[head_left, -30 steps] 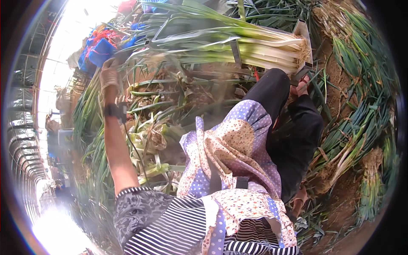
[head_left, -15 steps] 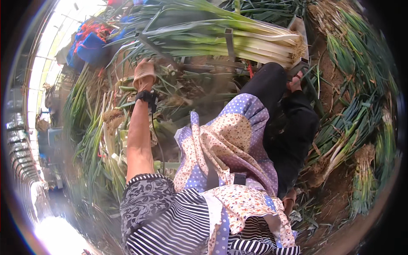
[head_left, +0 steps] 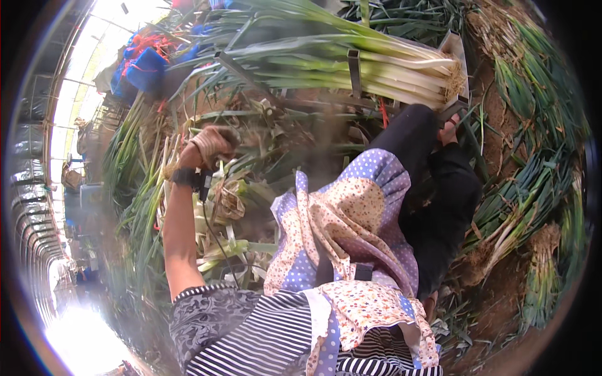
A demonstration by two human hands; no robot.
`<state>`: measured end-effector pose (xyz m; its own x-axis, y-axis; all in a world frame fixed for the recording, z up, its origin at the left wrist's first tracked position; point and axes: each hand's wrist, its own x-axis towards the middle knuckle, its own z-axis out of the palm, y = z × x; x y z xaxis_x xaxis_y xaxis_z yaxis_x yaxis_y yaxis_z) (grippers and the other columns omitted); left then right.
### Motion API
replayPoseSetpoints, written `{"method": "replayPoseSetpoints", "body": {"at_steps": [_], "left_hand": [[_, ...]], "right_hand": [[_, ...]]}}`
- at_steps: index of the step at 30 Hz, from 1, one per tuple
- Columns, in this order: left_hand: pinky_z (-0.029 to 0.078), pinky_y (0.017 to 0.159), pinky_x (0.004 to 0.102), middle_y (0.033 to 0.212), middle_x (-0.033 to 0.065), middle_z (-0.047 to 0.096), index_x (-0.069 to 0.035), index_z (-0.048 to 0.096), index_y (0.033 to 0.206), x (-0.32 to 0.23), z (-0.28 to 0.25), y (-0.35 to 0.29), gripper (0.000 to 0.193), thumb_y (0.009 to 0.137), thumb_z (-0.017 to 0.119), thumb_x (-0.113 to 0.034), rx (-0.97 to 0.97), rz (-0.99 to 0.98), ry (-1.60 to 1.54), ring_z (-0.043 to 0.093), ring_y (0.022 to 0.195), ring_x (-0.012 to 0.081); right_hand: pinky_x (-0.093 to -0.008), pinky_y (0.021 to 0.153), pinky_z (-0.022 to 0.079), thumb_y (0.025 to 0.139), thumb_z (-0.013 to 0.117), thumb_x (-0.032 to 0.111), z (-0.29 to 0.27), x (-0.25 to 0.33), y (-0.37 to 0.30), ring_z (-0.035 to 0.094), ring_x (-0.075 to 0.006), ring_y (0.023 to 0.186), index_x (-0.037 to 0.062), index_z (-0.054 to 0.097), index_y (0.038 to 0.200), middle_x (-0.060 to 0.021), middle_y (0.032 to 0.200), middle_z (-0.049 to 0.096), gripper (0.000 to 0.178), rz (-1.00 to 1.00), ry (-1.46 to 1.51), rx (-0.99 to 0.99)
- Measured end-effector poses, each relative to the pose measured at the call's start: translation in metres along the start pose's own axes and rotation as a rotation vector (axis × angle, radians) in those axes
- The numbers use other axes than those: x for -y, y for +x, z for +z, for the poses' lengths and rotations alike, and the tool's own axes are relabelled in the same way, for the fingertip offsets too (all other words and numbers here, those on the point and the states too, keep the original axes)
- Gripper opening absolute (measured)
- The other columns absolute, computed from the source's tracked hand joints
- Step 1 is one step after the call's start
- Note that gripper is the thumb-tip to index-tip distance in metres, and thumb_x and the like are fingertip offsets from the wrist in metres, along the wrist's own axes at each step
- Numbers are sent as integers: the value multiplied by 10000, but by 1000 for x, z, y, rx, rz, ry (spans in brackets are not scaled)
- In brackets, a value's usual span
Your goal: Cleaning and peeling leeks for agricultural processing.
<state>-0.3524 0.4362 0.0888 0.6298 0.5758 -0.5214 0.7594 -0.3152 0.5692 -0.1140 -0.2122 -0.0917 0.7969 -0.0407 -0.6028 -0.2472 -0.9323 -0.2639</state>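
Note:
A large bundle of leeks (head_left: pixel 389 69) lies across a metal rack (head_left: pixel 355 74), white stalks and roots to the right against its end plate, green leaves to the left. My left hand (head_left: pixel 212 145), in a brownish glove, is over loose leaves and leek scraps below the leaf end. Its fingers bend inward but are smeared, and whether they hold anything does not show. My right hand (head_left: pixel 448 130) is beyond my black-clothed knee, its fingers closed at the rack's near right corner. The rest of that hand is partly hidden.
Leeks lie in piles (head_left: pixel 533 81) on the right, with a smaller bunch (head_left: pixel 540 276) on the soil. More leeks (head_left: pixel 125 141) lie at left. Blue bags (head_left: pixel 145 69) with red ties are at the far left. Trimmed leaves (head_left: pixel 251 188) litter the ground before me.
My left hand has drawn back toward me and turned inward, away from the leaf end of the bundle. My right hand stays at the rack's corner. The view has shifted slightly.

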Motion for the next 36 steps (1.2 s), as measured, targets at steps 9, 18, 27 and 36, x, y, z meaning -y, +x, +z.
{"method": "replayPoseSetpoints", "body": {"at_steps": [9,18,27,36], "left_hand": [[494,757,363,1050,86,576,-202,496,1223,21,-154,7,567,694,688,-274,-1331,-427,591,595,915,239],[489,759,326,963,113,619,-101,606,1082,-151,-1,13,407,723,716,-256,-728,248,-7,594,890,237],[510,660,344,923,136,607,-3,602,856,-346,135,-111,212,777,583,-199,39,1202,755,593,880,224],[465,464,340,663,97,500,-16,559,744,-399,217,-135,155,709,610,-159,17,1695,430,544,566,224]], "right_hand": [[-381,786,450,835,509,263,3,19,3,590,-296,933,80,608,1032,-132,990,627,286,-54,-36,20],[-381,765,458,840,503,253,4,24,2,595,-298,905,75,613,1001,-132,962,628,264,-92,-68,21],[-381,744,467,845,496,244,-9,44,-7,601,-299,877,69,617,970,-132,933,629,246,-230,-94,27],[-381,724,475,851,490,234,-5,54,-3,606,-301,849,64,622,940,-131,905,629,233,-196,-68,52]]}}
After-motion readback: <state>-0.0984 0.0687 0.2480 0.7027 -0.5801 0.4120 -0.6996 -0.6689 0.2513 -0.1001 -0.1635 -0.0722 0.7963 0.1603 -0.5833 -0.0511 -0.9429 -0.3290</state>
